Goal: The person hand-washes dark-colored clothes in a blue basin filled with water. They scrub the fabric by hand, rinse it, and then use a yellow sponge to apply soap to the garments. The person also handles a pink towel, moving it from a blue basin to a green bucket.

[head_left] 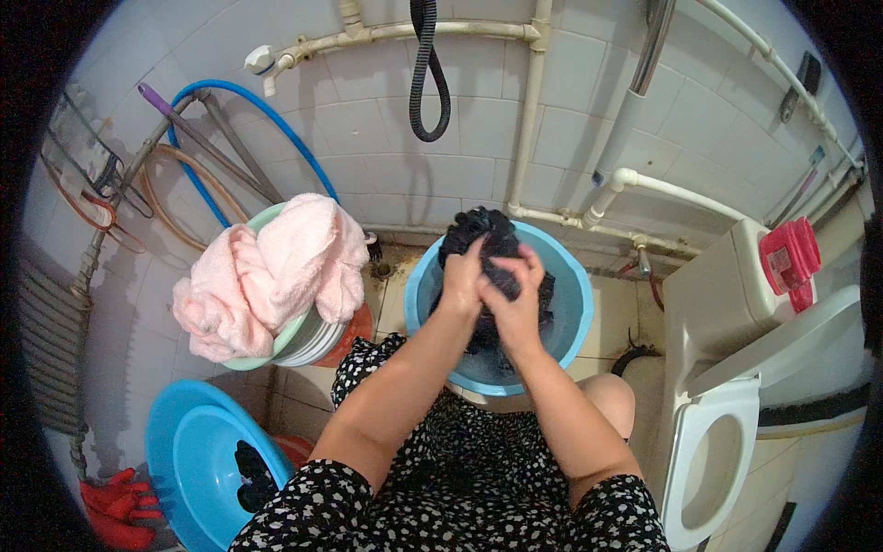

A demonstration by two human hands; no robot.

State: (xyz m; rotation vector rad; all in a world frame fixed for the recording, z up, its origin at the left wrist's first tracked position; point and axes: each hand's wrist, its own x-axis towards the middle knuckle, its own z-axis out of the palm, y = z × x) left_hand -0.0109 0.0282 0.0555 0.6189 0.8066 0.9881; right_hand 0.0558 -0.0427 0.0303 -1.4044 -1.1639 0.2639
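Note:
A bunched black cloth garment [483, 225] is gripped between both my hands above a light blue basin [575, 317] of cloudy water. My left hand [464, 276] is closed on its left side. Around its right side curl the fingers of my right hand [517, 285]. More dark cloth hangs down into the basin, partly hidden by my wrists. Which kind of garment it is I cannot tell.
A pink towel [285, 271] overflows a pale green basin [294, 345] at left. Below it, a blue basin [198, 442] holds a black item [255, 477], near red gloves [120, 508]. The toilet [676, 469] stands at right. A black hose [430, 87] hangs from above.

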